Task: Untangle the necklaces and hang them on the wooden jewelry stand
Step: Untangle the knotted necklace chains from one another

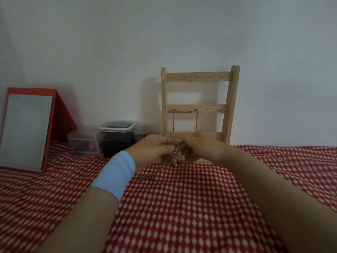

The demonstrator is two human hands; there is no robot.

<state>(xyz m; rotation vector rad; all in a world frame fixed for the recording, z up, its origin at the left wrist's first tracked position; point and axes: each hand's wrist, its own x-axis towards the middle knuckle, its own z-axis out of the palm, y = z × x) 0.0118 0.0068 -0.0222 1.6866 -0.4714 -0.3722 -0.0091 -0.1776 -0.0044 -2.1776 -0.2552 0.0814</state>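
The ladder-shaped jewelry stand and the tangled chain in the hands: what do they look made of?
The ladder-shaped jewelry stand: pale matt wood, faint grain. The tangled chain pinched between left hand and right hand: probably metal, dull rose-brown links; blur leaves it open.

Light-blue wristband (pixel 116 175) (left wrist), bare forearms
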